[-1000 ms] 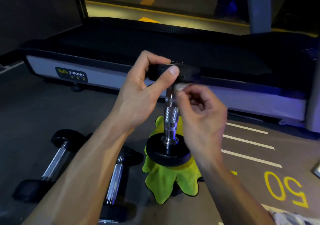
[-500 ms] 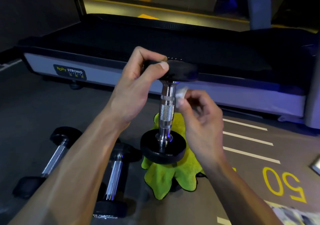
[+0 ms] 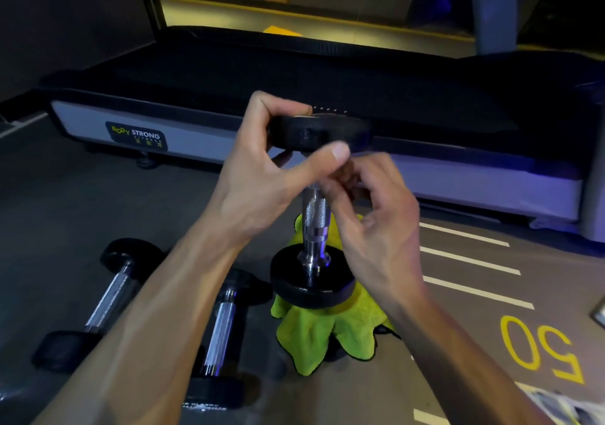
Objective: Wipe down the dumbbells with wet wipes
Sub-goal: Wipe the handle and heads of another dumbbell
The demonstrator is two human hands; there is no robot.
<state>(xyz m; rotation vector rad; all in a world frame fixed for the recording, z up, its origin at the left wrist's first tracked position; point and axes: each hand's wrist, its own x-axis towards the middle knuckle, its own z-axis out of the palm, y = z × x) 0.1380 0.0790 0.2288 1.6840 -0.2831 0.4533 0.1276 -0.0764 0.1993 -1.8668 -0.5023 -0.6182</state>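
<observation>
left hand (image 3: pixel 258 175): grips top head of upright dumbbell (image 3: pixel 315 215)
right hand (image 3: pixel 376 215): fingers curled at the handle's top, wipe not visible
floor left: two dumbbells (image 3: pixel 108 297) lying
under: green cloth (image 3: pixel 330 333)
far: treadmill (image 3: pixel 294 74)

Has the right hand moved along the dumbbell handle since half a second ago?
Yes. The right hand has slid up the handle of the upright dumbbell, from mid-handle to just under the top plate.

Right hand (image 3: pixel 370 215) blurry, fingers curled over upper handle of upright dumbbell (image 3: pixel 315 221), can't tell if wipe's in there. Near dumbbell (image 3: pixel 217 356) partly behind left forearm. Paper-ish thing (image 3: pixel 563 406) cut off at bottom right edge.
</observation>
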